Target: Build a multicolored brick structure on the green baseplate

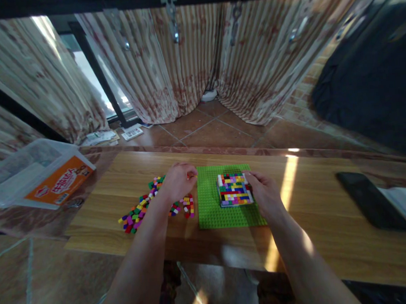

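Note:
A block built of many-coloured toy bricks (235,190) stands on the green baseplate (209,217), a little right of its middle. My right hand (265,195) is closed at the block's right side, with the thumb and fingertips against its upper right edge. Over the plate's left edge, my left hand (180,181) has its fingers curled together in a pinch. Whatever sits between those fingertips is too small to make out. Loose toy bricks (138,214) lie in a spread heap under and left of my left forearm. A small group of bricks (188,206) lies beside the plate.
The wooden table (311,201) carries a dark phone-like slab (372,200) at the right, beside some white paper (405,205). At the far left stands a clear plastic box (44,174) with an orange label. Striped curtains (188,62) hang behind the table.

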Demonstrator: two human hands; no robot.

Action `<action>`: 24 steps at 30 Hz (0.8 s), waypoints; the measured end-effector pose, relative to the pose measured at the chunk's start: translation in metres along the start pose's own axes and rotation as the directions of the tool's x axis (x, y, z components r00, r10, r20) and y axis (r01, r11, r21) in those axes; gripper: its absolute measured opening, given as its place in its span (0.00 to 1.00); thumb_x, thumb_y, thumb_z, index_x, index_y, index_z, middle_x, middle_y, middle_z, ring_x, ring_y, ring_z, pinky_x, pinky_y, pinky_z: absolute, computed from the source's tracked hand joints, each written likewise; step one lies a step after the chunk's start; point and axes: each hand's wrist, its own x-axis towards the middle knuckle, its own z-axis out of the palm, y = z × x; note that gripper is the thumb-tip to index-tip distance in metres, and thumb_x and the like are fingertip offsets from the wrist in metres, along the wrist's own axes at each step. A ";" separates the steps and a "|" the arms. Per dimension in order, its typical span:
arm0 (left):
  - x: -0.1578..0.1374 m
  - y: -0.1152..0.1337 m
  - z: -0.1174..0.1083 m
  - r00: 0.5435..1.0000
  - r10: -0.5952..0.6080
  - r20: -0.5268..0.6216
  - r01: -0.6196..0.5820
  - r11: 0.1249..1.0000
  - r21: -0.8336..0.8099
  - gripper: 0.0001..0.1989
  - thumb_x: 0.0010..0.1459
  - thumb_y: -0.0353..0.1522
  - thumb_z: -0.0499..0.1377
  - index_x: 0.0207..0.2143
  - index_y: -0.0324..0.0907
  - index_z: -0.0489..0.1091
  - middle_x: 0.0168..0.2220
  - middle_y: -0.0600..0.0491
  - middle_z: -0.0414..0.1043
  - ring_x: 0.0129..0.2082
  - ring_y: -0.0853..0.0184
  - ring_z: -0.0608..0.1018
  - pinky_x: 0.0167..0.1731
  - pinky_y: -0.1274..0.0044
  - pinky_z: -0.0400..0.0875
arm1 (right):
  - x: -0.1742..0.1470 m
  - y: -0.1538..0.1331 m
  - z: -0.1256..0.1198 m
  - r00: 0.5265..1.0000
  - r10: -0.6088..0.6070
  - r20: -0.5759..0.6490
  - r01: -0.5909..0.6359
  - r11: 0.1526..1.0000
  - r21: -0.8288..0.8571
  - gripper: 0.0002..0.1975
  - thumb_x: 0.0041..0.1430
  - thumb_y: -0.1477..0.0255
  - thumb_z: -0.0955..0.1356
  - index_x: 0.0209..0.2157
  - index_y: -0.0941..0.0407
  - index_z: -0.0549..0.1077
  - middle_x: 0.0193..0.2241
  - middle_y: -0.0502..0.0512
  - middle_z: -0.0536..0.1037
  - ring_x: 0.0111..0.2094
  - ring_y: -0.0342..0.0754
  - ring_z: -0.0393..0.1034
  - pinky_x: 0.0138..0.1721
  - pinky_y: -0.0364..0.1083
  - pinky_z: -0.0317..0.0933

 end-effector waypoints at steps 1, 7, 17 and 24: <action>0.000 0.004 0.001 1.000 -0.002 -0.007 0.002 0.997 -0.074 0.06 0.52 0.26 0.57 0.29 0.40 0.74 0.31 0.51 0.77 0.34 0.65 0.76 0.41 0.72 0.70 | 0.000 0.000 0.000 1.000 -0.006 -0.004 0.006 1.000 -0.013 0.19 0.41 0.56 0.74 0.30 0.56 0.78 0.22 0.53 0.80 0.23 0.50 0.74 0.24 0.47 0.66; -0.002 0.029 0.016 0.999 0.027 0.019 -0.013 0.866 -0.500 0.05 0.55 0.28 0.57 0.31 0.39 0.73 0.30 0.53 0.76 0.32 0.68 0.76 0.35 0.77 0.70 | 0.002 0.004 -0.001 0.999 -0.043 -0.009 0.043 0.998 -0.050 0.17 0.45 0.57 0.73 0.31 0.56 0.79 0.24 0.53 0.80 0.24 0.49 0.74 0.26 0.47 0.67; -0.001 0.042 0.021 0.996 -0.030 0.078 0.079 0.646 -0.759 0.04 0.53 0.28 0.60 0.33 0.39 0.73 0.31 0.53 0.76 0.32 0.70 0.76 0.38 0.76 0.70 | -0.001 -0.001 0.002 0.998 -0.060 -0.023 0.057 0.991 -0.121 0.15 0.47 0.59 0.71 0.30 0.56 0.79 0.25 0.53 0.80 0.26 0.49 0.74 0.27 0.46 0.66; 0.002 0.042 0.028 0.997 -0.075 0.002 0.047 0.600 -0.799 0.03 0.52 0.27 0.60 0.32 0.38 0.71 0.28 0.56 0.73 0.30 0.72 0.73 0.36 0.78 0.68 | 0.000 -0.002 0.002 0.996 -0.075 -0.042 0.066 0.979 -0.192 0.15 0.47 0.60 0.70 0.30 0.56 0.80 0.26 0.54 0.81 0.26 0.49 0.74 0.28 0.46 0.66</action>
